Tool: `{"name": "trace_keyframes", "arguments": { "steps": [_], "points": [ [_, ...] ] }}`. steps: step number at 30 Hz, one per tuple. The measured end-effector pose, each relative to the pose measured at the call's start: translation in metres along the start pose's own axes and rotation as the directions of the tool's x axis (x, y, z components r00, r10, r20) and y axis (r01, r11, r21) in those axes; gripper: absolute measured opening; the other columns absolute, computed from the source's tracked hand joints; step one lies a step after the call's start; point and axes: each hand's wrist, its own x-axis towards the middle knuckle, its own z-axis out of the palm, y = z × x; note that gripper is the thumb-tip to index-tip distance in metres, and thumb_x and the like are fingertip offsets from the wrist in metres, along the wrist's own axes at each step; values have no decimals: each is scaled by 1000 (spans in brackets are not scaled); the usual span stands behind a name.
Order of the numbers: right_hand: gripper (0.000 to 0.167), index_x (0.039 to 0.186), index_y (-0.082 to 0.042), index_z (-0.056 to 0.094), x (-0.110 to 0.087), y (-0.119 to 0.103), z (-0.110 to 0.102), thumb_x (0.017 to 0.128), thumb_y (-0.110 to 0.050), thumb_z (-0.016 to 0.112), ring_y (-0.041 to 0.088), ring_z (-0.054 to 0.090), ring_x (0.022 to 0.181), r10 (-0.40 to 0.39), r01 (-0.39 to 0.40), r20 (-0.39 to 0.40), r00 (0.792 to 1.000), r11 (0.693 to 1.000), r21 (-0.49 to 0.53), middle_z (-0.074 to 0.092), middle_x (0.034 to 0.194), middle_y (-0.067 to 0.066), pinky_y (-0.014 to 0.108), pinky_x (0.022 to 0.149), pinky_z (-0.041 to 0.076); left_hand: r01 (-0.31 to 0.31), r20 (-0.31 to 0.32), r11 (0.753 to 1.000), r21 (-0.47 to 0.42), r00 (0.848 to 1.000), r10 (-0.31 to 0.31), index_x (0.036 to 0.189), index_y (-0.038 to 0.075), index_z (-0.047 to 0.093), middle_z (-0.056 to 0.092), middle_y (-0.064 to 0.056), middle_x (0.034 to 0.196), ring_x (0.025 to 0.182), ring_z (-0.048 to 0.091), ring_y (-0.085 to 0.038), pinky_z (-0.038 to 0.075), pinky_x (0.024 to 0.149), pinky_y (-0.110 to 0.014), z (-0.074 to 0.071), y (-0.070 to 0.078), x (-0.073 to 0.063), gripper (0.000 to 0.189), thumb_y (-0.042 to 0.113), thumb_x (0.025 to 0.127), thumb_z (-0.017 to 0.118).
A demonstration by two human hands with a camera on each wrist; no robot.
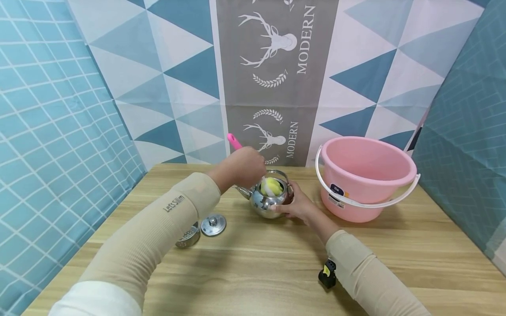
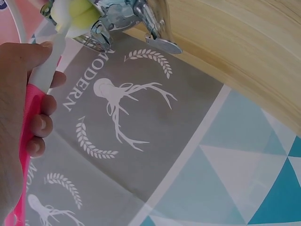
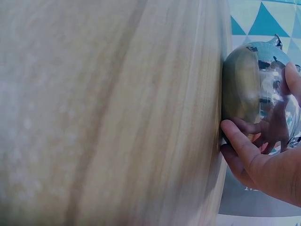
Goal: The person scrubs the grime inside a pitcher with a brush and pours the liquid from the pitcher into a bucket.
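My left hand (image 1: 249, 166) grips the pink and white handle of a sponge brush (image 1: 234, 141). Its yellow sponge head (image 1: 271, 187) sits in the open top of a shiny metal teapot (image 1: 264, 208). The teapot's spout points left, and its hoop handle stands up over the opening. From the right side, my right hand (image 1: 298, 202) holds the teapot's round belly. In the right wrist view, thumb and fingers (image 3: 244, 146) curve around the polished teapot (image 3: 242, 84). The left wrist view shows fingers wrapped around the brush handle (image 2: 30, 106).
A round metal lid (image 1: 213, 224) and a perforated metal strainer (image 1: 189, 237), partly behind the left sleeve, lie left on the wooden table (image 1: 253, 272). A pink bucket (image 1: 367, 175) with a white bail stands at right. Patterned sheets (image 1: 272, 87) hang behind.
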Motion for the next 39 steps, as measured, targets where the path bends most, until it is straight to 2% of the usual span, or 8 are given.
{"name": "trace_keyframes", "arguments": {
  "steps": [7,15,20,27,33,39],
  "points": [
    [102,153,-11,15,0,0,0,77,-9,83,38,47,115,2,-2,5,1000,1000,2,29,144,33,43,73,56,17,8,999,-27,1000,-17,65,19,55,57,3,70,64,52,-16,48,57,-34,-4,-1,-3,24,24,87,60],
    [101,152,-11,17,0,0,0,76,-9,83,36,49,110,-5,5,-5,1000,1000,-4,36,137,31,43,71,57,28,8,999,-16,1000,-28,64,18,54,56,2,69,63,51,-17,49,57,-36,-2,-5,-4,31,31,93,55],
    [100,151,-10,18,0,0,0,76,-9,83,36,50,108,-13,13,-7,1000,1000,-8,39,133,31,43,70,57,46,20,998,-31,999,-45,62,19,53,54,3,65,59,47,-16,48,55,-36,-6,-8,-6,35,33,93,55],
    [101,152,-10,17,0,0,-1,76,-10,83,37,49,111,-3,3,-8,1000,1000,-5,35,139,31,42,71,56,57,30,998,-32,998,-56,60,20,48,48,4,60,56,42,-15,46,53,-36,-9,-11,-8,35,32,92,53],
    [100,152,-11,18,-1,-1,0,76,-10,83,37,48,112,-7,7,-3,1000,1000,-10,37,137,31,43,72,56,67,32,997,-44,997,-66,60,20,47,46,4,59,56,40,-15,43,53,-34,-9,-11,-10,32,27,91,53],
    [100,152,-11,18,-1,-1,0,76,-9,83,37,48,113,-5,5,-3,1000,1000,-1,34,141,31,42,73,56,72,23,996,-48,997,-71,58,21,45,44,5,57,54,38,-14,40,50,-33,-11,-13,-12,35,29,91,53]
  ]
}}
